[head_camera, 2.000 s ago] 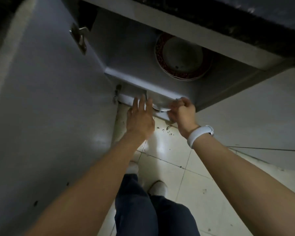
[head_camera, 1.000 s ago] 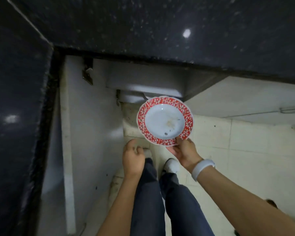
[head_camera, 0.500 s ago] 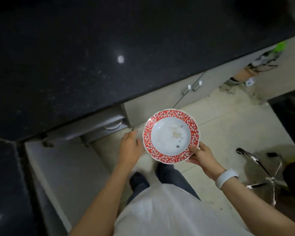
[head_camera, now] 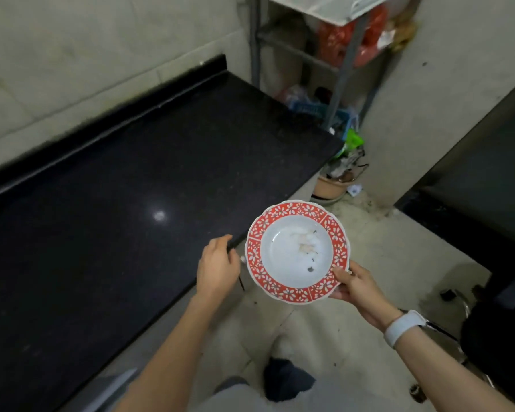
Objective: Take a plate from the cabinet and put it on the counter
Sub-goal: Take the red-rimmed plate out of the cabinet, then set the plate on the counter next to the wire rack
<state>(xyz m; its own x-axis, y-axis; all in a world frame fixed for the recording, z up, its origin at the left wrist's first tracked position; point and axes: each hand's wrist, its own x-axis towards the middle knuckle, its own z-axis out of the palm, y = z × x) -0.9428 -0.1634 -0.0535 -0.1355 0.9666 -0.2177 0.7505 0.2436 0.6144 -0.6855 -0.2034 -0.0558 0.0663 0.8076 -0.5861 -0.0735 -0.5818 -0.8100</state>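
Observation:
A white plate (head_camera: pixel 295 254) with a red flowered rim and small specks in its bowl hangs level over the floor, just off the front edge of the black stone counter (head_camera: pixel 116 203). My right hand (head_camera: pixel 359 289) grips its near right rim, thumb on top. My left hand (head_camera: pixel 217 267) hovers at the counter's front edge, left of the plate, loosely curled and holding nothing. The cabinet under the counter is out of sight.
A metal shelf rack (head_camera: pixel 333 55) with red bags stands past the counter's right end. A clay pot (head_camera: pixel 329 185) and litter sit on the floor below it. A dark object (head_camera: pixel 494 337) is at the right edge.
The view has risen from the cabinet to above the counter. My right hand has lifted the plate up from the cabinet to counter height. My left hand has come up beside it.

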